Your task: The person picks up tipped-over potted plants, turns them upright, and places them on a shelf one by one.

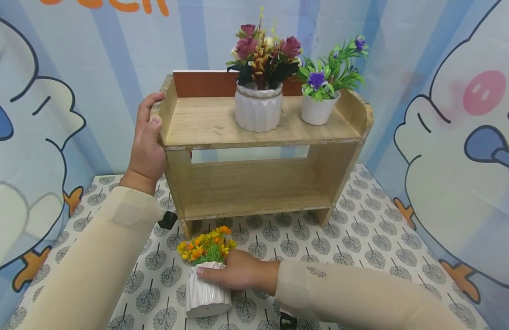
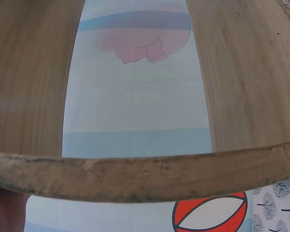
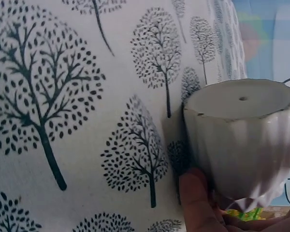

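A small wooden shelf (image 1: 258, 137) stands on the tree-patterned tablecloth (image 1: 362, 238). My left hand (image 1: 149, 137) grips its left side wall at the top, thumb on the front edge; the left wrist view shows only the shelf's wood (image 2: 135, 176) close up. On the top board stand a white ribbed pot with pink and maroon flowers (image 1: 258, 82) and a smaller white pot with purple flowers (image 1: 322, 87). In front of the shelf my right hand (image 1: 234, 272) holds a white ribbed pot with orange and yellow flowers (image 1: 207, 279), tilted toward me. The right wrist view shows that pot's base (image 3: 241, 130) and a finger (image 3: 198, 203) on it.
Cartoon-printed blue curtains (image 1: 444, 137) close in the table at the back and both sides. A small black object (image 1: 168, 220) lies by the shelf's left foot. The shelf's lower board (image 1: 254, 201) holds nothing.
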Motion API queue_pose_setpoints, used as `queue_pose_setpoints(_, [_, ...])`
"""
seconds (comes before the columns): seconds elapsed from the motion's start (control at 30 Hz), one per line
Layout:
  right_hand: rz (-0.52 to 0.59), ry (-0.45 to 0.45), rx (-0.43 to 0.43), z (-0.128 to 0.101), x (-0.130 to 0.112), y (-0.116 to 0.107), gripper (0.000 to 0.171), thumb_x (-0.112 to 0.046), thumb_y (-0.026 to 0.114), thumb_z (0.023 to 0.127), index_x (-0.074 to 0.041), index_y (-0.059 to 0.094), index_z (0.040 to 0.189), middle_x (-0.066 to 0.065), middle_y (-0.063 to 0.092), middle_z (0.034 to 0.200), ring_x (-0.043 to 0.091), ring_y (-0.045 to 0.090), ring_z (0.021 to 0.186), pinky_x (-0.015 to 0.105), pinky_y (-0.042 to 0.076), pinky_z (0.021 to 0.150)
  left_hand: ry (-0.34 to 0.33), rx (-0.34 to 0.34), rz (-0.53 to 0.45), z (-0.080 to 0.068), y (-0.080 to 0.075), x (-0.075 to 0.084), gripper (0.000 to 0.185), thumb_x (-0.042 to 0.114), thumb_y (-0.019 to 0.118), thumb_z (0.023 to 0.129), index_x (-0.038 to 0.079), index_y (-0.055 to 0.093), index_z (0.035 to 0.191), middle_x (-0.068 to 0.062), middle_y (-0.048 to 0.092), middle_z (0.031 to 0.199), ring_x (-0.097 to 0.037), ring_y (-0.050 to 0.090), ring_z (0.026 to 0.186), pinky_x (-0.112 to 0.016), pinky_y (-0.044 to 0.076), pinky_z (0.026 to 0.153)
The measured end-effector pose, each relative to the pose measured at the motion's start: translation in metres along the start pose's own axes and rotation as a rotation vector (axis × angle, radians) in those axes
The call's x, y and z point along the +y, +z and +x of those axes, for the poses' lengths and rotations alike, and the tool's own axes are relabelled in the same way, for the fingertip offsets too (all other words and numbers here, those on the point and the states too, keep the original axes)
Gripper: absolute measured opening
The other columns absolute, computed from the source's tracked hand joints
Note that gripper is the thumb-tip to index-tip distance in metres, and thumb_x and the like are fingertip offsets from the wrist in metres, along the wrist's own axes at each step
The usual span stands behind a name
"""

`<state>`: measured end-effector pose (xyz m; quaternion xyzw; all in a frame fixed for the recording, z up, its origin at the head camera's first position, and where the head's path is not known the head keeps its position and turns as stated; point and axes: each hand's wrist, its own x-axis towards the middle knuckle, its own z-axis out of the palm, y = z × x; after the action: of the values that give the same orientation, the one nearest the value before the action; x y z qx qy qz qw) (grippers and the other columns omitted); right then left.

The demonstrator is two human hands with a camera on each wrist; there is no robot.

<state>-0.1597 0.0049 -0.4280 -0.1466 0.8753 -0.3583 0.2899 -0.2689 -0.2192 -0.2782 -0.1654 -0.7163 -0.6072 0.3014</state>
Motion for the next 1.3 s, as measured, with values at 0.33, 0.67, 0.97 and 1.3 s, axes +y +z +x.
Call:
queue_pose_setpoints(0.33, [0.016,0.050,-0.020,0.005,0.001,0.007,0.070,-0.076,0.066,0.087,-0.006,0.069,0.088,0.009,0.068,0.085,0.024,0.067,0.073,0.041,0.058,0.064,0.014,0.005,-0.025,0.001,0.001,0.000,0.056,0.028,0.030,0.102,0.016,0.043,0.155,-0.008,0.038,0.155,-0.023,0.040,0.119,-0.035,0.031,0.101])
queue_pose_setpoints(0.67, [0.127,0.067,-0.022,0.005,0.002,0.012,0.068,-0.066,0.072,0.086,0.001,0.067,0.097,0.010,0.066,0.083,0.025,0.068,0.068,0.041,0.059,0.059,0.019,0.001,-0.014,0.002,0.002,0.000,0.057,0.028,0.030,0.102,0.014,0.042,0.156,-0.009,0.039,0.154,-0.022,0.041,0.117,-0.035,0.031,0.100])
queue_pose_setpoints(0.97, [0.184,0.058,-0.024,-0.001,0.007,0.018,0.069,-0.061,0.075,0.085,0.006,0.066,0.101,0.012,0.066,0.083,0.025,0.068,0.068,0.040,0.059,0.063,0.027,0.006,-0.032,0.001,0.000,-0.003,0.056,0.028,0.031,0.102,0.016,0.044,0.155,-0.009,0.041,0.152,-0.022,0.041,0.116,-0.035,0.031,0.100])
queue_pose_setpoints(1.3, [0.138,0.002,0.040,-0.010,0.011,0.020,0.091,-0.058,0.078,0.081,0.017,0.060,0.128,0.011,0.067,0.086,0.023,0.065,0.075,0.044,0.058,0.075,0.020,0.005,-0.034,0.001,0.000,-0.002,0.055,0.027,0.030,0.103,0.015,0.043,0.155,-0.008,0.040,0.154,-0.022,0.040,0.119,-0.034,0.030,0.101])
